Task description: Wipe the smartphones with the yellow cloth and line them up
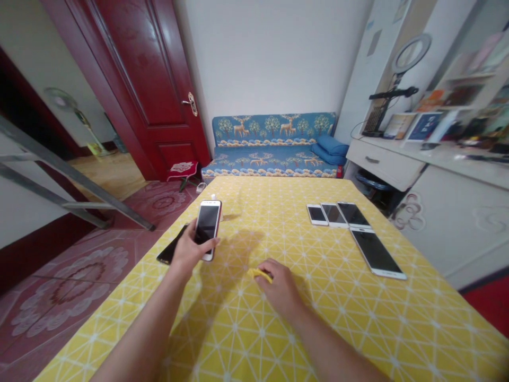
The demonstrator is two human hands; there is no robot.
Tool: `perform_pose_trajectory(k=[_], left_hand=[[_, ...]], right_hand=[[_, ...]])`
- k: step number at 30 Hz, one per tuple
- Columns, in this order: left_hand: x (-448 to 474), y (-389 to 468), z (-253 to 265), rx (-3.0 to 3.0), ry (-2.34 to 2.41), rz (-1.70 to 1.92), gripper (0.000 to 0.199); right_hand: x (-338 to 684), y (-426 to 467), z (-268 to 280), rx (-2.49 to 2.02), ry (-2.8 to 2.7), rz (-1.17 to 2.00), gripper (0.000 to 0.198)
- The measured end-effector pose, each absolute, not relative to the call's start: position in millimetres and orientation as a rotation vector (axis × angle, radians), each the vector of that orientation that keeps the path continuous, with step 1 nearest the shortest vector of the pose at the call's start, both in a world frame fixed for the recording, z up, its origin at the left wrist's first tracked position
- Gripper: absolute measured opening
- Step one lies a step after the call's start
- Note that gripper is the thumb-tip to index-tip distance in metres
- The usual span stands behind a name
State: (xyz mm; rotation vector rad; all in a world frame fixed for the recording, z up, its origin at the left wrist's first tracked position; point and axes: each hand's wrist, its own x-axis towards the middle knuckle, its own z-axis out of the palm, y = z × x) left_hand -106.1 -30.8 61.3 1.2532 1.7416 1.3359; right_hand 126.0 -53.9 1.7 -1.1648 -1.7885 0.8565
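My left hand (191, 246) is closed around a white-framed smartphone (207, 223), held tilted up above the table with its dark screen towards me. Beneath that hand, a black phone (172, 248) lies near the left edge of the table. My right hand (280, 286) rests low over the tablecloth, thumb and fingers pinched on a small yellow piece that looks like folded cloth (260, 274). Its full shape is hidden by the fingers. A small white object (213, 197) peeks out behind the held phone; I cannot tell what it is.
On the yellow patterned tablecloth (246, 329), to the right, lie several phones, among them a small white one (317, 214) and a large white tablet-like one (377, 253). Beyond the table are a blue sofa (274, 154) and a red stool (183, 170). A white cabinet (449, 207) stands right.
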Motion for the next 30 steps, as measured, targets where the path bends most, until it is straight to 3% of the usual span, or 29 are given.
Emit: perform_pose_trajectory(k=[4,11,14,18,22,27,30], left_hand=[[-44,-28,54,0.764,0.936,1.312,0.056],[2,-22,24,0.447,0.813,1.263,0.030],[2,-23,13,0.430,0.754,1.239,0.033],[5,-30,15,0.511,0.542,1.068,0.051],[12,-33,19,0.377,0.513,1.073,0.049],[10,-35,19,0.241,0.566,1.078,0.053],[9,-38,19,0.248,0.571,1.040,0.055]], right_hand=[[135,-45,-2,-1.128,-1.443,1.074,0.012],[162,-29,-8,-1.112,-0.989,1.118,0.030],[168,-21,-12,-1.087,-0.899,1.104,0.032],[174,-19,-8,-1.086,-0.867,0.930,0.028],[171,-34,10,-1.077,-1.189,0.584,0.013],[143,-60,20,-0.826,-1.989,0.287,0.026],[135,-61,18,-0.847,-2.118,0.166,0.026]])
